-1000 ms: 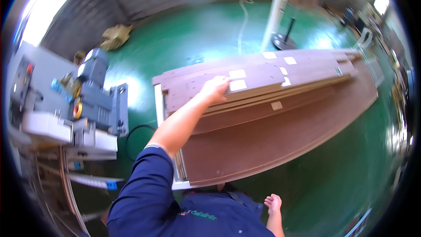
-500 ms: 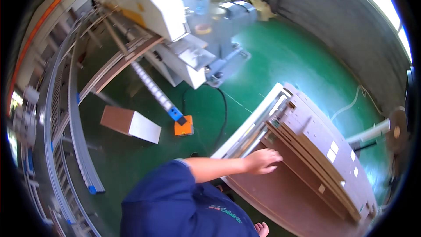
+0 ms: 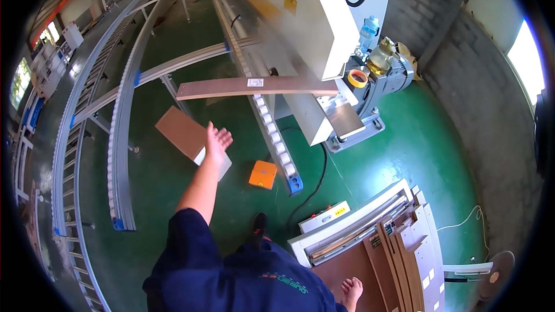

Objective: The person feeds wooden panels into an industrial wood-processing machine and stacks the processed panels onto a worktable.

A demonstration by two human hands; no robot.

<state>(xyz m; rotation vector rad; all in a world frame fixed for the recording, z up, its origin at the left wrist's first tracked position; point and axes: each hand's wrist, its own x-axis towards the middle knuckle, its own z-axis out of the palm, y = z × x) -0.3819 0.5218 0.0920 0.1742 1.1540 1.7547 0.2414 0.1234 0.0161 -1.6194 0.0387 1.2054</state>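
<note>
Head view: left hand (image 3: 216,140) open, wooden board (image 3: 257,87) beyond, apart.

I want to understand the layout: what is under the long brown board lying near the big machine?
The long brown board rests across the roller track beside the machine. Green floor shows below. The rollers directly beneath it are covered.

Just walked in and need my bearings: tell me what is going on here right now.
A person in a dark blue top stands on a green floor. Their left hand is raised and open, empty, reaching toward a long brown board lying across a roller conveyor beside a grey machine. Their right hand hangs low near a stack of brown panels.
</note>
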